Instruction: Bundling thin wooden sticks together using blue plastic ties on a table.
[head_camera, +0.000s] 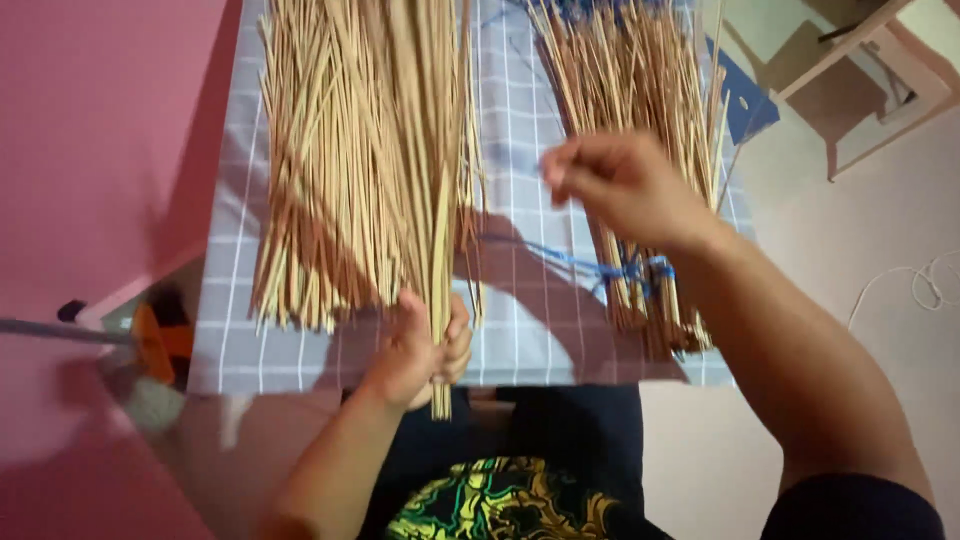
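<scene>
While the left hand (425, 350) clamps a thin sheaf of straw sticks (437, 200) at its lower end, at six o'clock of the big loose pile (340, 150), the right hand (615, 180) hovers closed at two o'clock from it, above the tied bundle (640, 130); whether its pinched fingers hold a stick or the blue string (590, 268) is too blurred to tell. Both heaps lie on a grey checked cloth (520, 120) over the table, the tied bundle at three o'clock of the loose one. To do this well, I judge, the left fist needs to stay tight low on the sheaf so the ends remain level, and sticks should be drawn along their length, not sideways, since they look brittle and tangle easily. The string wants keeping free of the sheaf.
</scene>
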